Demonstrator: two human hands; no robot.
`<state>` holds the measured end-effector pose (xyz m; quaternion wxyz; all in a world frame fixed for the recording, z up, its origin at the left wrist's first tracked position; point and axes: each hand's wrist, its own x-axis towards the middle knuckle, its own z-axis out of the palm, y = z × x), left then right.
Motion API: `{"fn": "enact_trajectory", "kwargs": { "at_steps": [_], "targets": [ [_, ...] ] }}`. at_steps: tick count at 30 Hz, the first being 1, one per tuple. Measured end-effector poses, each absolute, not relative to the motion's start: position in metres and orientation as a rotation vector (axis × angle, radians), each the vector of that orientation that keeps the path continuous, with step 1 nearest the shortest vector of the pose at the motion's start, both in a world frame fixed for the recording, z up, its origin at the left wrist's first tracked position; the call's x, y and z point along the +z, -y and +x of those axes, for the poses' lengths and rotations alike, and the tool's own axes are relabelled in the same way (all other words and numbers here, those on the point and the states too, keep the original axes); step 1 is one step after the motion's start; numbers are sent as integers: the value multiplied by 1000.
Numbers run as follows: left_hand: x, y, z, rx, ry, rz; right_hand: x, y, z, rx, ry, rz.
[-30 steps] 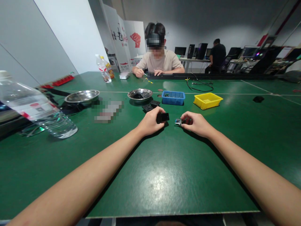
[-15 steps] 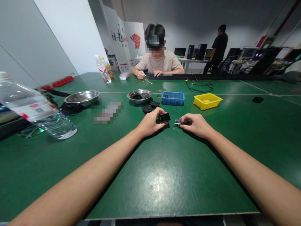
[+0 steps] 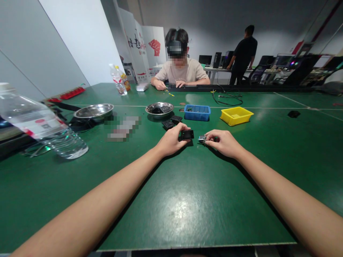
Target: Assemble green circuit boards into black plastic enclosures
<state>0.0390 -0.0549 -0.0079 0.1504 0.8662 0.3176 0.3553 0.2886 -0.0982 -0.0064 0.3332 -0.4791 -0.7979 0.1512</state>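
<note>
My left hand (image 3: 173,140) grips a small black plastic case (image 3: 188,134), whose hollow side faces right and toward me. Across a narrow gap, my right hand (image 3: 221,141) pinches a small metallic part (image 3: 202,139) with some blue on it; its details are too small to make out. The case and the part do not touch. Just beyond my left hand lie black plastic pieces (image 3: 168,124) on the green table (image 3: 171,200). Behind them stands a steel bowl (image 3: 159,115) holding more black pieces.
A blue tray (image 3: 197,113) with small parts and a yellow tray (image 3: 237,116) stand beyond my hands. On the left are a large water bottle (image 3: 43,125) and a steel dish (image 3: 93,111). A cable (image 3: 230,98) lies farther back. A person (image 3: 180,71) sits opposite.
The case in my left hand has tilted slightly, showing more of its hollow inside. The part in my right hand has turned a little. A standing person in the background has shifted left.
</note>
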Motion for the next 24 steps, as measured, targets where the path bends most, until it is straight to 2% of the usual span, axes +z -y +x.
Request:
{"fn": "enact_trajectory", "kwargs": {
  "at_steps": [24],
  "targets": [
    [-8,55,39,1041,-917,2468,-11,96,289,321,2059,-1273]
  ]
}}
